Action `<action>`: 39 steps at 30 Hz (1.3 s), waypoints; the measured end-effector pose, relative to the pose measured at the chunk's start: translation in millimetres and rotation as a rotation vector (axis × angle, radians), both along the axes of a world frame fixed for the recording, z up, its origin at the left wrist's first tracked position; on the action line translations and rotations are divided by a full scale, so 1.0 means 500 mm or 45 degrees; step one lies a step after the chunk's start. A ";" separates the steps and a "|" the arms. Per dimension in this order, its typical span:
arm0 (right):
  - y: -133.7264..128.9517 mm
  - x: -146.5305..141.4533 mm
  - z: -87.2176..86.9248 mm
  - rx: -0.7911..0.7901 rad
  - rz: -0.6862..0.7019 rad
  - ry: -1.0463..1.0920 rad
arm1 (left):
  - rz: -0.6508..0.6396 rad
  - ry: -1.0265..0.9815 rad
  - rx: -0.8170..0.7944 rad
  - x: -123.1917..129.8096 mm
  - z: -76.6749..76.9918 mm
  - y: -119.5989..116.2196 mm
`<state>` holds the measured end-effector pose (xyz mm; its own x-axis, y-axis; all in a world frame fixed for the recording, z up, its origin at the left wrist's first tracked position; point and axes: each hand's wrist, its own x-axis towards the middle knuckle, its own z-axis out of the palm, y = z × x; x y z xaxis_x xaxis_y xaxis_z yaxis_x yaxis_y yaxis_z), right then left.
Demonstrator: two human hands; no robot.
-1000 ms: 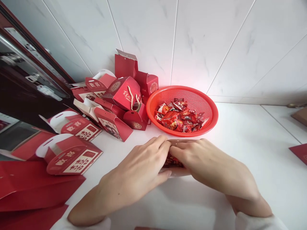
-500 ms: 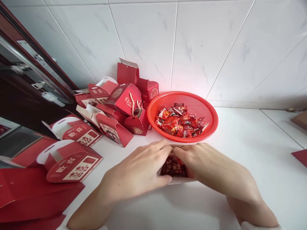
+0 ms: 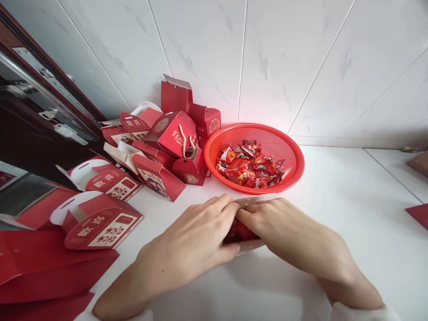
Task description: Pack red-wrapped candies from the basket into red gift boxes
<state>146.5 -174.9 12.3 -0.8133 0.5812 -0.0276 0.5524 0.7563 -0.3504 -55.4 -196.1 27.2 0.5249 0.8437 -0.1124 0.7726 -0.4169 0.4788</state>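
Head view, nearest first: white counter (image 3: 254,290) along the bottom edge, with red cardboard (image 3: 50,263) at the lower left and a handled red carton (image 3: 110,229) just past it. Near the middle, a small box (image 3: 250,246) with its mouth up and red packets (image 3: 238,232) inside. Left hand (image 3: 197,240) wrapped over the box's left side, thumb along the near wall and fingers curled onto the far edge, gripping it; right hand (image 3: 284,227) folded over the right part, fingertips hidden in the opening, impossible to tell whether gripping. Just beyond, a mesh-walled red basket (image 3: 252,191) with wrapped sweets (image 3: 247,167) heaped low inside. Left of it, a crowded cluster of red boxes (image 3: 174,133). To the right, a broad stretch of counter, past a red corner (image 3: 418,216) at the view's edge, back to the tiled wall (image 3: 200,44).
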 end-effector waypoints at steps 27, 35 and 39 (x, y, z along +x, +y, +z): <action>0.276 0.074 -0.087 -0.257 -0.652 -0.283 | -0.231 0.024 0.060 -0.016 -0.038 0.007; 0.287 0.084 -0.099 -0.179 -0.680 -0.334 | -0.338 0.037 0.166 -0.013 -0.031 0.005; 0.290 0.079 -0.104 -0.203 -0.690 -0.367 | -0.384 0.050 0.238 -0.009 -0.029 -0.003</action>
